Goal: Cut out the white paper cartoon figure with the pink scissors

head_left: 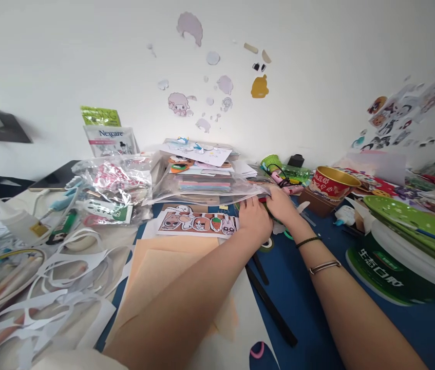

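My left hand (256, 222) is at the right front edge of a stuffed clear plastic bag (202, 197), its fingers curled down over something hidden. Right beside it, my right hand (282, 206) bends its fingers in at the bag's corner; what they grip is covered. A printed strip of cartoon characters (197, 224) lies left of my left hand, on top of peach-coloured paper sheets (174, 262). Just below my hands a roll of tape (267, 245) shows partly. Papers and cut-outs (196, 153) are stacked on the bag.
On the left lie white cut paper scraps (74, 267), a bottle with a nozzle (17, 218) and another filled plastic bag (115, 187). A red and gold bowl (333, 184) and a large green-labelled tub (386, 267) stand right. A black strip (271, 306) lies near the front.
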Motion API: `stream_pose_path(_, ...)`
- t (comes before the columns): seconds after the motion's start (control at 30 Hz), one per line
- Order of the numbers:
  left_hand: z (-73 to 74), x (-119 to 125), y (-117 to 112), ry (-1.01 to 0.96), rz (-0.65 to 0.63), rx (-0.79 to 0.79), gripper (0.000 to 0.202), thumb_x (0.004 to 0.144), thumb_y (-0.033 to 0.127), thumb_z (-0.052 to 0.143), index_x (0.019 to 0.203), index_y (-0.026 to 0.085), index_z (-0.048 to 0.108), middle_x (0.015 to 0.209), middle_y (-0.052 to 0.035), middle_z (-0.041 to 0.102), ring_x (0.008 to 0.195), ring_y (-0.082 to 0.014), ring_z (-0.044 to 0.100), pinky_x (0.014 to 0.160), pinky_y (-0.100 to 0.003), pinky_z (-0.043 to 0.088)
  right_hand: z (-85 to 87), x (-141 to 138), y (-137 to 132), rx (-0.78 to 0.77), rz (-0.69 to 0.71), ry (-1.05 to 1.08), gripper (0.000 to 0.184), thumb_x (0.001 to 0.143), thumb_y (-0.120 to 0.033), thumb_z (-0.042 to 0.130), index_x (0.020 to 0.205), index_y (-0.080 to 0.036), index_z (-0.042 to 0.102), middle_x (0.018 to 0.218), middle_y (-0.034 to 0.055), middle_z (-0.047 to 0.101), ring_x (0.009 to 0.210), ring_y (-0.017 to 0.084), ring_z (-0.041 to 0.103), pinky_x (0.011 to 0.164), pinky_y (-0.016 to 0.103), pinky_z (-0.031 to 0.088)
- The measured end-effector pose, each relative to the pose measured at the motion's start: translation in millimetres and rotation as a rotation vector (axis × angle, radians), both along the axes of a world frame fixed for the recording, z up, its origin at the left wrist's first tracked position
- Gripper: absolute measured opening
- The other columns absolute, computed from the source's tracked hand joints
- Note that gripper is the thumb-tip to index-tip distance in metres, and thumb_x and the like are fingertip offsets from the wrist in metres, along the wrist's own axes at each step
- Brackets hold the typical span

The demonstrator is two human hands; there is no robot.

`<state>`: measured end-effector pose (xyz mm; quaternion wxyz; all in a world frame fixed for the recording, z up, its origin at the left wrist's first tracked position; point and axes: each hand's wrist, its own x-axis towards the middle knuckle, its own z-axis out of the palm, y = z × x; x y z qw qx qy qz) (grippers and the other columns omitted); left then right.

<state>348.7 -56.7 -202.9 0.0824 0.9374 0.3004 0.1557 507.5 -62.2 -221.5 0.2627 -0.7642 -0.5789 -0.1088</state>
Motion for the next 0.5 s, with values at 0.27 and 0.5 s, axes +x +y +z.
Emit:
stream_pose_path(0.27,1.4,-1,0,-0.014,0.005,-0.028,0.055,0.095,0.027,0.039,0.141,-0.004,0.042,0.137,-0.0246,0.051,0.132,-0.0310,0.041,0.112,-0.042,0.029,-10.4,7,12,0.025,0.044,-0.081,0.033,0.098,-0.029,0.058,0.129,-0.019,0.056,0.137,0.0111,0.053,0.122,0.028,0.053,0.101,0.052,0.044)
stream_pose_path(0.5,3.0,-2,0,-0.009,-0.004,-0.047,0.058,0.096,0.028,0.040,0.147,0.000,0.036,0.141,-0.0229,0.049,0.134,-0.0307,0.040,0.114,-0.042,0.027,-15.6,17,5,0.025,0.026,-0.175,0.036,0.096,-0.032,0.058,0.130,-0.018,0.056,0.145,0.0132,0.047,0.129,0.031,0.047,0.105,0.054,0.040)
